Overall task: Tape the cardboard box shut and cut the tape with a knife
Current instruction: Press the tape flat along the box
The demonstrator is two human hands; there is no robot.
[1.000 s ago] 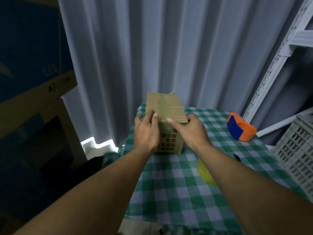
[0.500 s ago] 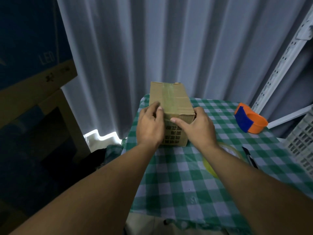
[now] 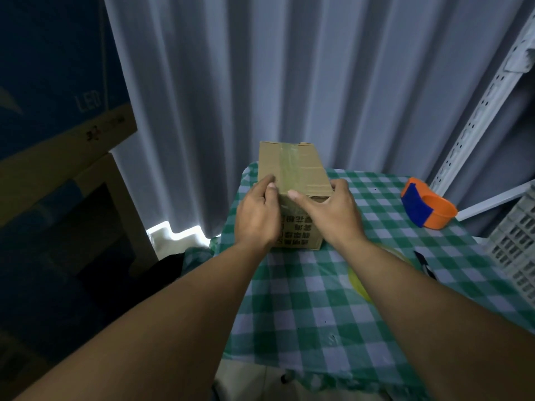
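Observation:
A long cardboard box point(image 3: 292, 166) lies on the far left part of a table with a green-and-white checked cloth point(image 3: 312, 308). A strip of clear tape runs along the middle of its top. My left hand point(image 3: 256, 215) grips the box's near left corner, thumb on top. My right hand point(image 3: 330, 212) holds the near right corner, thumb pressing the tape at the front edge. A yellowish tape roll point(image 3: 360, 285) lies mostly hidden under my right forearm. A dark knife point(image 3: 424, 263) lies to the right of that arm.
An orange and blue tape dispenser point(image 3: 427, 208) sits at the table's far right. A grey plastic crate point(image 3: 518, 253) stands at the right edge. White curtains point(image 3: 289, 82) hang behind. Large cardboard boxes point(image 3: 58, 134) are stacked at the left, beside a white perforated shelf post point(image 3: 477, 117).
My hands slid slightly along the box's near end, the right thumb moving onto the tape at the front edge. The view shifted a little; the box stays in place.

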